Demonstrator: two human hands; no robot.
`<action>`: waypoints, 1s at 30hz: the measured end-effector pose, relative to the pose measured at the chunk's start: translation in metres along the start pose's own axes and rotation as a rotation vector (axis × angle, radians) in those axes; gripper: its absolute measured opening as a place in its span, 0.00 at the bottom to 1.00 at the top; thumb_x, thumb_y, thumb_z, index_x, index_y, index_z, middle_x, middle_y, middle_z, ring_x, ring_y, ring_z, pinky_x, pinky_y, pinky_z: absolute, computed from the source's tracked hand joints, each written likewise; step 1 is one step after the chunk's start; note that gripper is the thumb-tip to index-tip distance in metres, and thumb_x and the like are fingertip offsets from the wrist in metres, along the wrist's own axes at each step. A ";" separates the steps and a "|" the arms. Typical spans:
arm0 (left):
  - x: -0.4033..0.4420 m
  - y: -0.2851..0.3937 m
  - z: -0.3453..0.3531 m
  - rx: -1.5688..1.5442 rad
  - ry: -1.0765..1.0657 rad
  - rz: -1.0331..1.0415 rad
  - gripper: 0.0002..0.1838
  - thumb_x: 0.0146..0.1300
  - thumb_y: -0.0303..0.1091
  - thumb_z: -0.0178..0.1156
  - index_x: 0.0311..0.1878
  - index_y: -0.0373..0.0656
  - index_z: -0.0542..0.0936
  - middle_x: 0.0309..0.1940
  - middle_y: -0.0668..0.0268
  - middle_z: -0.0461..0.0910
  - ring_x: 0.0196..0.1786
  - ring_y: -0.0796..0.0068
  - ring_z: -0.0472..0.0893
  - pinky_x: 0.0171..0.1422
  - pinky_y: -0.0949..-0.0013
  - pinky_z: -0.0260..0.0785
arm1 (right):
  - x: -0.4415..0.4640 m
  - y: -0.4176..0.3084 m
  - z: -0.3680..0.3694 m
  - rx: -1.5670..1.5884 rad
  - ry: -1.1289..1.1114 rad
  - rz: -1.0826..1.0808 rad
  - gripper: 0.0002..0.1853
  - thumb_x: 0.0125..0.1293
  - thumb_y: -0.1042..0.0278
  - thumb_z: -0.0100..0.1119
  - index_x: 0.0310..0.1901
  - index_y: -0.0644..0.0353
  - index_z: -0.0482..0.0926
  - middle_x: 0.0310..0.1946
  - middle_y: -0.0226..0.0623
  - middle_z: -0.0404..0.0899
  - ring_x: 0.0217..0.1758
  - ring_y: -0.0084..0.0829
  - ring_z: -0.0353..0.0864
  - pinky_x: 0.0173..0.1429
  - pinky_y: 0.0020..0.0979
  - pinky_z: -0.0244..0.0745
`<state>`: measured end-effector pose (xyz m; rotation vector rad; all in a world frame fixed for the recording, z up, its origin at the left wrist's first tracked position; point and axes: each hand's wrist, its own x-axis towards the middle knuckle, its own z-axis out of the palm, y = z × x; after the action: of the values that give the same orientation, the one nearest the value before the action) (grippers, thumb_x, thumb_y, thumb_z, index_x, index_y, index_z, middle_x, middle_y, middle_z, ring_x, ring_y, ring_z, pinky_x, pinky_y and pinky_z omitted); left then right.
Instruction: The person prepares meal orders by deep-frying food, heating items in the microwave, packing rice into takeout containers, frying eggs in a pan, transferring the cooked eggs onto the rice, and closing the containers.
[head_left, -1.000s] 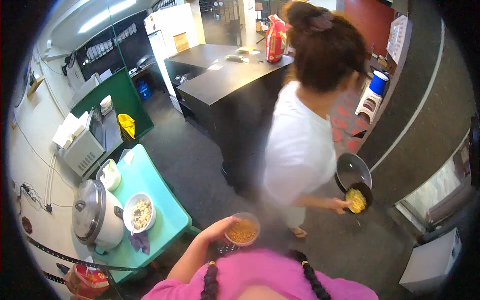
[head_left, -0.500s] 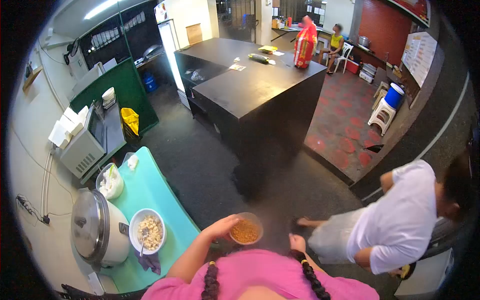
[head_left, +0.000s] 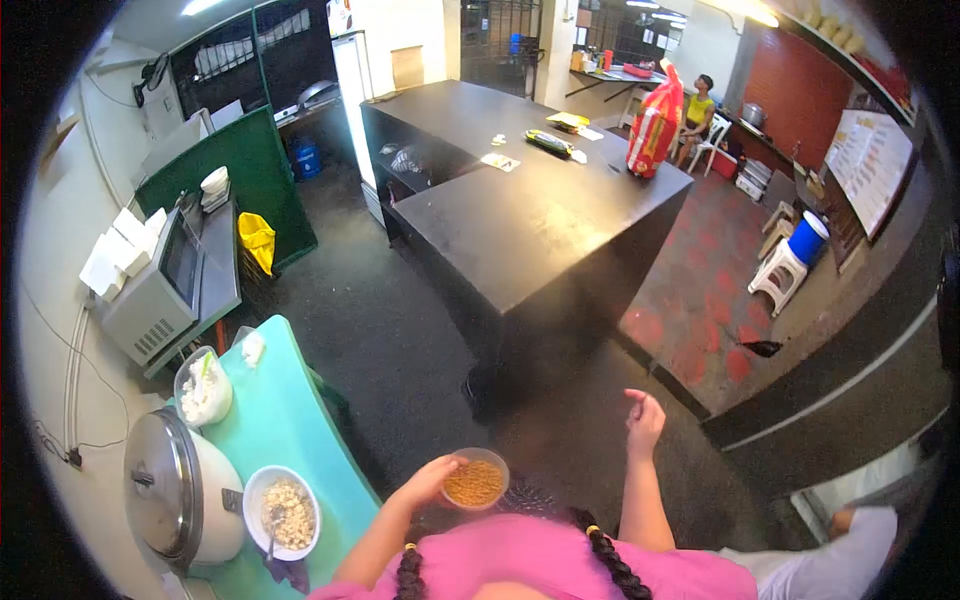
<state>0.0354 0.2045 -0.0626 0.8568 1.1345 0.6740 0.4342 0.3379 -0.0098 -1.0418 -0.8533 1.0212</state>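
Note:
My left hand (head_left: 430, 478) grips the rim of a round, clear plastic bowl (head_left: 503, 476) at its left side. Brown, crumbly food (head_left: 473, 484) fills the bowl, but I cannot tell its kind. Raised to the right and well apart from the bowl is my right hand (head_left: 645, 418). It holds nothing; one finger stretches out and the others are partly curled. On the turquoise table (head_left: 290, 390) to my left stands a white bowl (head_left: 312, 510) of pale, chunky food with a spoon in it.
A rice cooker (head_left: 165, 490) and a tub of white food (head_left: 205, 390) share the turquoise table. Ahead is a dark counter (head_left: 490, 240) bearing a red and yellow bag (head_left: 655, 130). Another person's white sleeve (head_left: 860, 550) shows at lower right. Someone in yellow (head_left: 697, 110) sits far back.
My right hand has risen and moved forward to the right, one finger extending. The left hand still holds the plastic bowl. The person in white has shifted toward the bottom right edge.

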 end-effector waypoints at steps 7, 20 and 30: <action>0.052 0.103 -0.030 -0.034 0.181 -0.040 0.24 0.69 0.35 0.45 0.67 0.40 0.68 0.57 0.56 0.75 0.50 0.55 0.83 0.35 0.55 0.84 | 0.154 -0.045 0.061 -0.343 0.110 -0.399 0.10 0.74 0.74 0.50 0.51 0.66 0.79 0.38 0.27 0.79 0.32 0.15 0.69 0.36 0.19 0.67; 0.122 0.105 -0.125 -0.095 0.283 -0.108 0.24 0.74 0.40 0.45 0.69 0.42 0.69 0.60 0.53 0.75 0.54 0.58 0.82 0.43 0.57 0.82 | 0.255 -0.117 0.236 -0.534 -0.437 -0.342 0.19 0.69 0.85 0.49 0.60 0.66 0.77 0.41 0.31 0.77 0.36 0.19 0.73 0.41 0.21 0.69; 0.154 0.166 -0.318 -0.025 0.270 0.012 0.31 0.77 0.55 0.41 0.72 0.43 0.64 0.66 0.59 0.69 0.60 0.64 0.76 0.40 0.63 0.79 | 0.204 -0.117 0.611 -0.879 -0.956 -0.922 0.05 0.63 0.76 0.62 0.40 0.62 0.84 0.30 0.43 0.80 0.32 0.42 0.80 0.38 0.37 0.74</action>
<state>-0.2292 0.4916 -0.0534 0.7676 1.3599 0.8295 -0.0350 0.6775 0.2961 -0.6194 -2.4281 0.2387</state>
